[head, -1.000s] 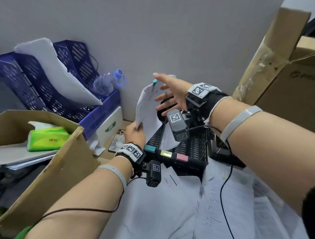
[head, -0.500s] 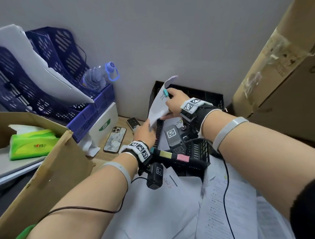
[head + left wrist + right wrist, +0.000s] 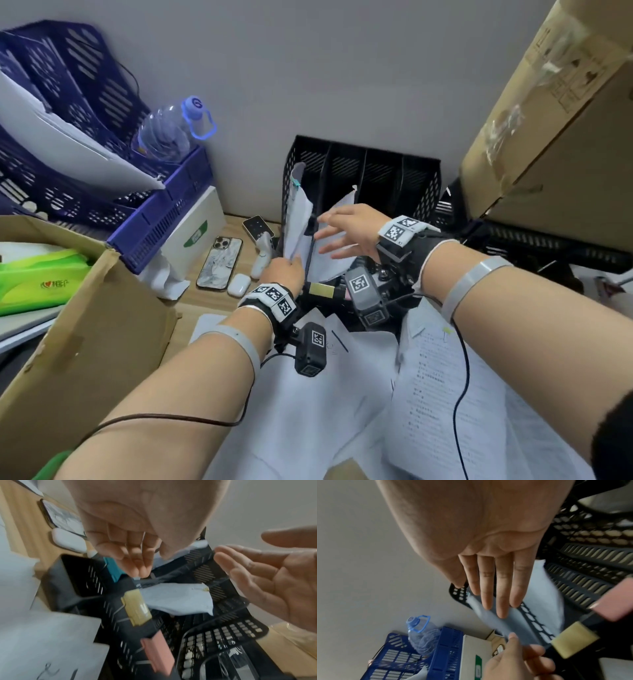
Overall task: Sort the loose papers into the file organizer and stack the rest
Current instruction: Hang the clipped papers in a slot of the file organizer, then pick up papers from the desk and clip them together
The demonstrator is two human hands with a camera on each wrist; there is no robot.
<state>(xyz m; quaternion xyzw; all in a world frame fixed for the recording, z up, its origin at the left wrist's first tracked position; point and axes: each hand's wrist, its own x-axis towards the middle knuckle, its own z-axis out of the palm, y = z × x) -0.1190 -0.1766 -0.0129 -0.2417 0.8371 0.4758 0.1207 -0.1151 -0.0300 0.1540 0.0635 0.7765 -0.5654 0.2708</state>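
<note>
The black file organizer (image 3: 363,171) stands against the wall with several upright slots. A white paper with a teal clip (image 3: 298,219) sits in its leftmost slot. My left hand (image 3: 291,262) pinches that paper's lower edge, and the right wrist view shows the thumb on the clipped paper (image 3: 498,619). My right hand (image 3: 329,233) hovers open with straight fingers (image 3: 493,588) just right of it, over a second sheet (image 3: 337,246) leaning in the neighbouring slot. In the left wrist view that second sheet (image 3: 178,599) lies behind a yellow tab (image 3: 137,609). Loose papers (image 3: 342,394) cover the desk in front.
A blue organizer (image 3: 154,222) holding paper and a water bottle (image 3: 168,133) stands at the left. A cardboard box (image 3: 85,325) with a green tissue pack (image 3: 37,277) is near left. Two phones (image 3: 221,262) and an earbud case (image 3: 238,285) lie beside the organizer. A large carton (image 3: 548,120) looms at right.
The clipped paper has gone down from mid-air into the leftmost slot. My right hand has let go of its top and opened; my left hand still holds its lower edge.
</note>
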